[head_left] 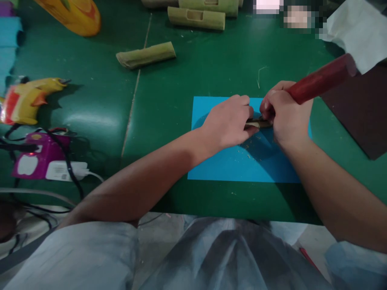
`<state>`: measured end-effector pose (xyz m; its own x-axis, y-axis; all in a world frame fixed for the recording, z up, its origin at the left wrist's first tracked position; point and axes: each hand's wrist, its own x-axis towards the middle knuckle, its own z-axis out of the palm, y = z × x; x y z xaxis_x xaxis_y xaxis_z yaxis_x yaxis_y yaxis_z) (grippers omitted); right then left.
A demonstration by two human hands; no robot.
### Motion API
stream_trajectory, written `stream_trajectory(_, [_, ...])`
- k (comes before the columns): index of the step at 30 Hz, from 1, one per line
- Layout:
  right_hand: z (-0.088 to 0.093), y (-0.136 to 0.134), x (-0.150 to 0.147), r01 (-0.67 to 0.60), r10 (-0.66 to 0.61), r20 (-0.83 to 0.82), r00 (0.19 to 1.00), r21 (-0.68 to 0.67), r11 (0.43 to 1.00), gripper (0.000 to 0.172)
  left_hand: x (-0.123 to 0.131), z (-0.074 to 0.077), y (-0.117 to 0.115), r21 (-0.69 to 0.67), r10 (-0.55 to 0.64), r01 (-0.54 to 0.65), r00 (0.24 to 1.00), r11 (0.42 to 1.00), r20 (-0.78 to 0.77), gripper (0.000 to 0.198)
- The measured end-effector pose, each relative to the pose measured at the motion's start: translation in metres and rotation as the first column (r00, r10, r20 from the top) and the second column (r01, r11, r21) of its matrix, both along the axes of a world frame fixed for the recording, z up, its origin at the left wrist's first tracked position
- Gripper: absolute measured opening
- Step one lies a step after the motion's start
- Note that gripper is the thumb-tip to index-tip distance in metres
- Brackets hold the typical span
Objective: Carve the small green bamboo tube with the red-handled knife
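Note:
My left hand (231,121) is closed on a thin piece of bamboo (253,124), pressing it down over a blue sheet (217,166). My right hand (288,114) grips a tool with a thick red handle (325,78), which slants up to the right. Its working end is hidden by my fingers, close to the bamboo's right end. The two hands are a small gap apart. Fine shavings (248,156) lie scattered on the blue sheet below them.
A bamboo piece (146,55) lies beyond my left hand, with notched bamboo tubes (196,19) behind it. At left are a yellow glue gun (36,98), a purple power box (45,151) and cables. A dark board (359,108) and white paper (359,34) are at right.

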<state>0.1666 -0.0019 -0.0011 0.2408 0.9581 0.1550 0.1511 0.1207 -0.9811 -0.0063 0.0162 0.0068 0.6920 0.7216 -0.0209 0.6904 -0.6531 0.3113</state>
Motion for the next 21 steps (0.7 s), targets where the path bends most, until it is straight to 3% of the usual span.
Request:
stream_trajectory(11, [0.006, -0.013, -0.003, 0.028, -0.025, -0.102, 0.994, 0.031, 0.999, 0.041, 0.009, 0.021, -0.017, -0.009, -0.020, 0.019, 0.990, 1.000, -0.141, 0.022])
stream_trajectory(21, [0.003, -0.021, -0.004, -0.011, 0.026, -0.162, 0.986, 0.095, 0.995, 0.045, 0.006, 0.012, -0.016, 0.023, -0.045, 0.047, 0.998, 0.999, -0.047, 0.011])
